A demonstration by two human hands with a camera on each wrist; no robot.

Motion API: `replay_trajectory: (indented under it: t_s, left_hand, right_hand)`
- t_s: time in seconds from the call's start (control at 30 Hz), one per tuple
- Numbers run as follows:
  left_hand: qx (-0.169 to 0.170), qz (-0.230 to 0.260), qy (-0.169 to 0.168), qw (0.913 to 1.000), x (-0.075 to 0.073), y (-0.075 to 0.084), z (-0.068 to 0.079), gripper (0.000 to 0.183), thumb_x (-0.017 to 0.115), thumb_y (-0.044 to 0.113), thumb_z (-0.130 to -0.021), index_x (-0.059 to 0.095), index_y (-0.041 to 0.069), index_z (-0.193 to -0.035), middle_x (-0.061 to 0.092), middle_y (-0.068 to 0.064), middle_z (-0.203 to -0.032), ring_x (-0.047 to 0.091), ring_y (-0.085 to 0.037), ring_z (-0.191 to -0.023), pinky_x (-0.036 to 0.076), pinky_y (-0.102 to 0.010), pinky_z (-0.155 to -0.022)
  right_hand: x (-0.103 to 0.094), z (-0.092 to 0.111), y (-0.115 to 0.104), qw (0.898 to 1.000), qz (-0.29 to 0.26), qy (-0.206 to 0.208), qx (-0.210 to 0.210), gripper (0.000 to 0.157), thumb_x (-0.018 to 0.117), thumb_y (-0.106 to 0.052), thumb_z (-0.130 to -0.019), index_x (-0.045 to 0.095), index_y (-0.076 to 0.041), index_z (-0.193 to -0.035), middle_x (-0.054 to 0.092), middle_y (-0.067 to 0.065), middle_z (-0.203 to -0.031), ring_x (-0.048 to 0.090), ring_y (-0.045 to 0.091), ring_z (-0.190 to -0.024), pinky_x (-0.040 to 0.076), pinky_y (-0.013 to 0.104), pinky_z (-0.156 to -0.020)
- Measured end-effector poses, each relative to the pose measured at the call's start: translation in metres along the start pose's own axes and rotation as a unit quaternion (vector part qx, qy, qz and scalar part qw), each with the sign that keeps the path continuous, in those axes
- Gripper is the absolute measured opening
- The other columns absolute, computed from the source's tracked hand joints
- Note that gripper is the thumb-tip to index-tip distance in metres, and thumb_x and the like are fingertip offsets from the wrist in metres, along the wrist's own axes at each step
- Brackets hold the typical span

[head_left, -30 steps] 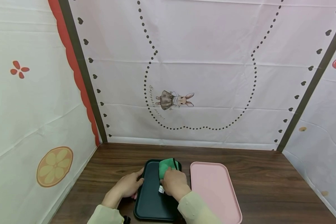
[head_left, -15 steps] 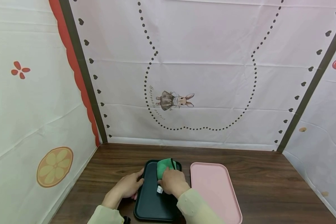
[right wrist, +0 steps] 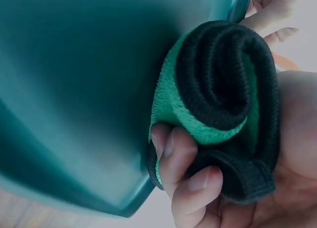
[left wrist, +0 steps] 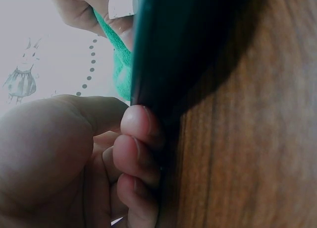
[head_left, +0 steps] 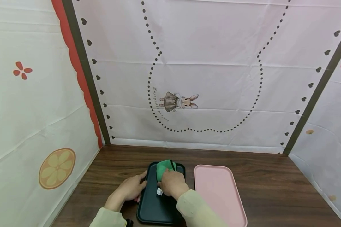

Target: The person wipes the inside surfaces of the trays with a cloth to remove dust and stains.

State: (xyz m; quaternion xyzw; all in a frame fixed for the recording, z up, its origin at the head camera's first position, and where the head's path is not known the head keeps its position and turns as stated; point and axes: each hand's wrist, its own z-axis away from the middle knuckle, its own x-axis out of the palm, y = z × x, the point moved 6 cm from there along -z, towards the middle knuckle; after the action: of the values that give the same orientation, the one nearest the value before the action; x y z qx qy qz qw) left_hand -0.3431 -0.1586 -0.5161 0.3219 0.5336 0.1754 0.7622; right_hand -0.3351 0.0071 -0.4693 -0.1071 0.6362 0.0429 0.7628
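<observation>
A dark green rectangular tray (head_left: 153, 209) lies on the wooden table. At its left edge, my left hand (head_left: 130, 188) grips the rim; the left wrist view shows its fingertips (left wrist: 136, 156) curled at the tray's edge, thumb on the upper side. My right hand (head_left: 174, 184) holds a folded green cloth (head_left: 163, 168) with black edging against the far part of the tray. In the right wrist view the cloth (right wrist: 171, 96) is rolled within the curled fingers and touches the tray surface. A small white label (head_left: 159, 191) hangs from the cloth.
A pink tray (head_left: 217, 192) lies just right of the green one, partly under the right sleeve (head_left: 197, 209). Printed white sheets (head_left: 216, 78) enclose the wooden table (head_left: 272, 189) at the back and both sides.
My right hand has slid the cloth a little to the left across the green tray. The left hand keeps its grip on the rim. The head view has shifted very slightly.
</observation>
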Motion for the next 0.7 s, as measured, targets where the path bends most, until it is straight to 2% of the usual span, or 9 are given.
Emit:
replay_trajectory:
  t_s: [0.3,0.6,0.7]
  left_hand:
    - [0.002,0.002,0.0,1.0,0.0,0.0,0.0,0.058,0.05,0.027,-0.109,0.035,0.013,-0.163,0.062,-0.004,-0.052,0.057,-0.015,-0.042,0.045,-0.032,-0.044]
    - [0.001,0.003,0.001,1.0,0.001,0.0,-0.001,0.057,0.05,0.027,-0.109,0.035,0.013,-0.163,0.062,-0.004,-0.053,0.058,-0.016,-0.042,0.045,-0.032,-0.044]
    - [0.0,0.003,0.002,1.0,0.001,0.0,-0.001,0.057,0.051,0.027,-0.109,0.035,0.014,-0.163,0.062,-0.004,-0.052,0.057,-0.016,-0.042,0.045,-0.032,-0.044]
  right_hand:
    - [0.003,-0.008,-0.008,1.0,0.017,0.003,0.006,0.072,0.064,-0.05,-0.1,0.051,-0.002,-0.152,0.076,0.01,-0.116,0.072,0.022,-0.1,0.062,0.038,-0.078]
    - [0.006,-0.008,-0.016,1.0,0.019,-0.001,-0.007,0.071,0.063,-0.049,-0.101,0.048,-0.005,-0.155,0.077,0.009,-0.112,0.074,0.021,-0.096,0.062,0.037,-0.071]
    - [0.008,-0.008,-0.017,1.0,0.025,-0.007,-0.002,0.072,0.062,-0.051,-0.101,0.046,-0.007,-0.156,0.078,0.007,-0.103,0.073,0.019,-0.09,0.061,0.036,-0.067]
